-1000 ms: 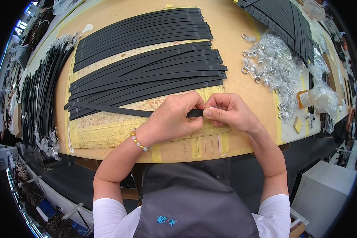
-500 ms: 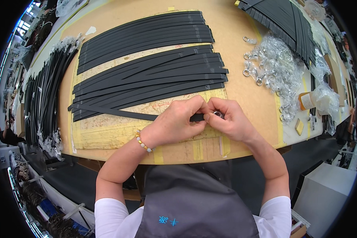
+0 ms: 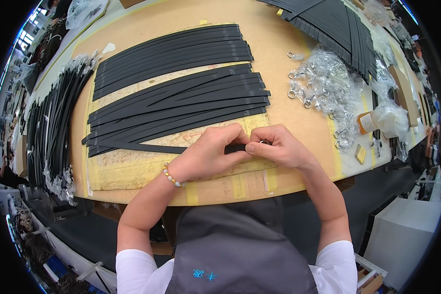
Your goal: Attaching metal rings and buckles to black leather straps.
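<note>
A narrow black strap (image 3: 152, 147) runs from the lower left of the strap rows to my hands. My left hand (image 3: 210, 153), with a beaded bracelet at the wrist, is closed round the strap near its right end. Against that end, my right hand (image 3: 285, 148) pinches with thumb and forefinger. A small piece of a shiny metal ring (image 3: 264, 142) shows between its fingers; the rest is hidden. Behind my hands, more black straps (image 3: 181, 100) lie side by side in a loose row, some crossing. A neater row of black straps (image 3: 171, 56) lies farther back.
A bundle of black straps with plastic-wrapped ends (image 3: 59, 122) lies at the left. To the right is a pile of metal clasps in clear plastic (image 3: 328, 83). Beyond it are stacked black straps (image 3: 328, 29). An orange-labelled container (image 3: 365, 122) and a yellow block (image 3: 360, 154) sit near the right edge.
The view has shifted slightly, so the table appears a little lower and to the left. Both hands keep their grip, and less of the metal ring shows now.
</note>
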### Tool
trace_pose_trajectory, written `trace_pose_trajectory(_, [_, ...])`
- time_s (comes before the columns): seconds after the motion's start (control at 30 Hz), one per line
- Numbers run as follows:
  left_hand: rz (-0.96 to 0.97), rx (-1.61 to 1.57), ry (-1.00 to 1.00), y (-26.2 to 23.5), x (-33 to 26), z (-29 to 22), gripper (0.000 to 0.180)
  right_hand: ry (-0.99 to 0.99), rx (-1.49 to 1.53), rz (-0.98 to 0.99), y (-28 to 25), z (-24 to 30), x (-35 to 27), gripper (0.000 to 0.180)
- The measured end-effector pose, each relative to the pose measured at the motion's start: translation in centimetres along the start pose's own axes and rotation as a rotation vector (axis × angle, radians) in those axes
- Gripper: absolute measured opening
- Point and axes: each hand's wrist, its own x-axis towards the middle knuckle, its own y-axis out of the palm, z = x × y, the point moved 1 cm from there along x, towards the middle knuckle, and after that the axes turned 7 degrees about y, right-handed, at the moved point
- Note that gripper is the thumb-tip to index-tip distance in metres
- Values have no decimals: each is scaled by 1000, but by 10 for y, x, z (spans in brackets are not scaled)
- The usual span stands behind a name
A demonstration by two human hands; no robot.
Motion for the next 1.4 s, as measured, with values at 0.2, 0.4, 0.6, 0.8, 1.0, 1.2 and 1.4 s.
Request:
trace_pose_trajectory(0.2, [-4, 5, -14, 7, 0, -1, 20, -88, 51, -225, -28, -15, 6, 16])
trace_pose_trajectory(0.4, [-146, 424, 243, -6, 19, 8, 20, -379, -909, -894, -95, -26, 11, 13])
trace_pose_trajectory(0.6, [-245, 619, 166, -15, 51, 33, 22, -76, -903, -778, -90, -23, 2, 15])
trace_pose_trajectory(0.8, [-199, 536, 54, -10, 54, 35, 21, -418, -378, -733, -73, -17, 10, 17])
trace_pose_trajectory(1.0, [-207, 574, 143, -14, 47, 30, 19, -218, 205, -415, -51, 2, 13, 27])
trace_pose_trajectory(1.2, [-307, 47, -23, -18, 41, 10, 17, -160, 544, -240, -54, -21, 16, 23])
trace_pose_trajectory(1.4, [-303, 44, 15, -20, 39, 7, 24, -242, 882, -69, -54, -21, 18, 15])
